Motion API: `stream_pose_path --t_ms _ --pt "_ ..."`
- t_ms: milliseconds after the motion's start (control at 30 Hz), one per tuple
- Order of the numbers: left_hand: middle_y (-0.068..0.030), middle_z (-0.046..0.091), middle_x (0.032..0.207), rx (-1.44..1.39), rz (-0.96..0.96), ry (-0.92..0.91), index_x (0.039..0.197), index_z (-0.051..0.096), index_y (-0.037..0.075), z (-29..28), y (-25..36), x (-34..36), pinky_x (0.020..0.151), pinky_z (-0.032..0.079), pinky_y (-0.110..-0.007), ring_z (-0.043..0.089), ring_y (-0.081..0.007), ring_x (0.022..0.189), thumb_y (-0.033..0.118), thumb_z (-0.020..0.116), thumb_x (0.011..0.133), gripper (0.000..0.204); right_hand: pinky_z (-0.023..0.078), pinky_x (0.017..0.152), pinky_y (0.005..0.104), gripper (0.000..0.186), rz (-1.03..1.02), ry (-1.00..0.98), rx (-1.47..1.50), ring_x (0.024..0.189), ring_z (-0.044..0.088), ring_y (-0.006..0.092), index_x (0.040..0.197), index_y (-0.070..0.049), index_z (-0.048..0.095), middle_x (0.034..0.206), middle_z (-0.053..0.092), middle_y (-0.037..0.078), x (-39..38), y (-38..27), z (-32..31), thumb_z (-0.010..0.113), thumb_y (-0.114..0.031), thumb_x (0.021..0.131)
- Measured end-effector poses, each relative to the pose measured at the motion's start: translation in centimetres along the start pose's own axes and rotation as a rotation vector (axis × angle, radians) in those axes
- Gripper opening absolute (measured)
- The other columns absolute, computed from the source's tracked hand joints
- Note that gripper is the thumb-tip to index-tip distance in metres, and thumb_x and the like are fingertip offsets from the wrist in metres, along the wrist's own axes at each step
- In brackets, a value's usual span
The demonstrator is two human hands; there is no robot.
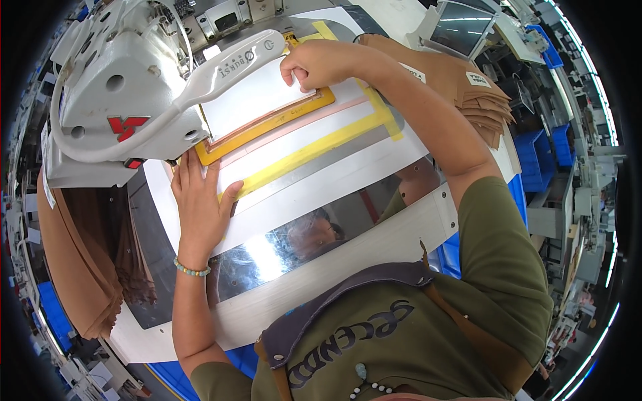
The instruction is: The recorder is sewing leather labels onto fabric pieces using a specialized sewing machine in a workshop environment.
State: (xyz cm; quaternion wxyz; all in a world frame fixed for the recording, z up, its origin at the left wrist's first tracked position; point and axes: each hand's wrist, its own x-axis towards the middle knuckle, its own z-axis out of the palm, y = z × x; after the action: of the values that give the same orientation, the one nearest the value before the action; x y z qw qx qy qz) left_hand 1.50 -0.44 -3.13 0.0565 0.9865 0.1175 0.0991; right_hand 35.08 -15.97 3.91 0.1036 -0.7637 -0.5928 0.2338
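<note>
A yellow rectangular frame [267, 127] lies slanted beneath the sewing machine head [100, 87], with a white panel [247, 100] inside it. Under the frame is a white sheet [281, 214] crossed by strips of yellow tape [301, 155]. My left hand [200, 197] rests flat on the sheet, fingers spread, its fingertips by the frame's near left corner. At the frame's far right end, my right hand [321, 63] is closed with curled fingers over the white panel's edge. What those fingers grip, if anything, is hidden.
A grey lamp on a bent neck [234, 63] reaches over the frame. Brown fabric pieces hang at the left [83, 260], and a stack of brown pieces [478, 100] lies at the far right. A shiny metal plate [274, 257] borders the near side. Behind stands a screen [461, 28].
</note>
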Motion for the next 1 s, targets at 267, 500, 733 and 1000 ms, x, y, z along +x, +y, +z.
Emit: stream_pose_path --t_ms 267,500,733,1000 --pt "-0.0297 0.036 0.168 -0.002 0.006 -0.011 0.148 0.061 -0.001 -0.1 0.1 0.0 0.13 0.015 -0.059 0.024 -0.0449 0.161 0.057 0.054 0.107 0.072 0.048 0.065 0.0389 0.016 0.096 -0.198 -0.164 0.074 0.066 0.0221 0.091 -0.007 0.069 0.073 0.067 0.006 1.6 -1.8 -0.7 0.074 0.0 0.078" --pt "-0.0301 0.038 0.166 0.006 0.003 0.024 0.145 0.063 -0.002 -0.1 0.2 0.0 0.13 0.016 -0.059 0.026 -0.0458 0.159 0.056 0.056 0.106 0.07 0.047 0.062 0.0391 0.013 0.036 -0.281 -0.211 0.072 0.065 0.0209 0.084 -0.009 0.07 0.074 0.069 0.005 1.9 -1.8 -1.2 0.069 0.0 0.075" --pt "-0.0282 0.034 0.17 0.036 -0.005 -0.041 0.151 0.057 -0.001 -0.2 0.0 0.0 0.129 0.015 -0.059 0.024 -0.0455 0.16 0.056 0.05 0.109 0.071 0.048 0.062 0.0363 0.013 0.02 -0.338 -0.155 0.073 0.067 0.015 0.084 -0.009 0.073 0.072 0.07 0.002 2.3 -2.1 -2.1 0.07 -0.001 0.074" --pt "-0.0296 0.034 0.17 0.028 0.008 0.0 0.151 0.057 -0.001 -0.1 0.0 0.0 0.129 0.016 -0.058 0.025 -0.0456 0.16 0.056 0.049 0.109 0.071 0.054 0.068 0.0377 0.022 0.12 -0.384 -0.393 0.082 0.072 0.0193 0.093 -0.012 0.078 0.077 0.073 0.001 3.1 -4.2 -1.8 0.075 0.001 0.075"
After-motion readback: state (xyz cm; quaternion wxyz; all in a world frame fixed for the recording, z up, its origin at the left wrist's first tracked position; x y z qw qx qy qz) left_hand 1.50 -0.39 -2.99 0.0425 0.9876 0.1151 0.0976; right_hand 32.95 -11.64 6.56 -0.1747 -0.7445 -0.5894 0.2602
